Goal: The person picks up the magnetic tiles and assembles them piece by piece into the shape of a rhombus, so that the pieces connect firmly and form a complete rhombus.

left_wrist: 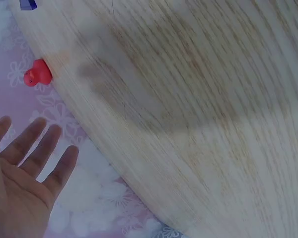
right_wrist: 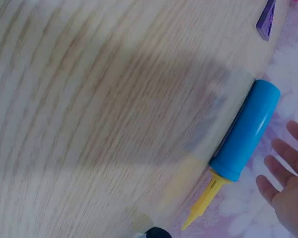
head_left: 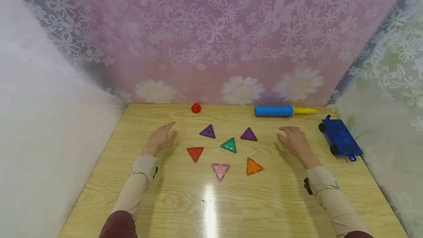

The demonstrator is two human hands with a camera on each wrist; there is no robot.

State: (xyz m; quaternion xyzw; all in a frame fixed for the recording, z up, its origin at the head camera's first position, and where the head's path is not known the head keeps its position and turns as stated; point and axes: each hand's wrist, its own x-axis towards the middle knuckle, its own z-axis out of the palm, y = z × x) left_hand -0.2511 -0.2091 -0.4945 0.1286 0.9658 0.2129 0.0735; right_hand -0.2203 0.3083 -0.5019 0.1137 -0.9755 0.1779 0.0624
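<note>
My left hand (head_left: 159, 139) hovers over the left part of the table with fingers spread, holding nothing. On the right, my right hand (head_left: 295, 141) is likewise empty, its fingers loosely extended. Between them lie several translucent triangle tiles: two purple tiles (head_left: 209, 132) (head_left: 249, 134), a green tile (head_left: 230, 145), a red tile (head_left: 195, 153), a pink tile (head_left: 220, 171) and an orange tile (head_left: 254, 166). In the left wrist view, spread fingers show near a small red toy duck (left_wrist: 38, 73). A blue balloon pump (right_wrist: 246, 130) with a yellow nozzle appears beside the right fingers in the right wrist view.
Along the back edge of the wooden table (head_left: 178, 208) lie the duck and the pump. A dark blue toy cart (head_left: 342, 137) with black wheels stands at the right edge. Flowered curtain (head_left: 214, 39) hangs behind and at the sides.
</note>
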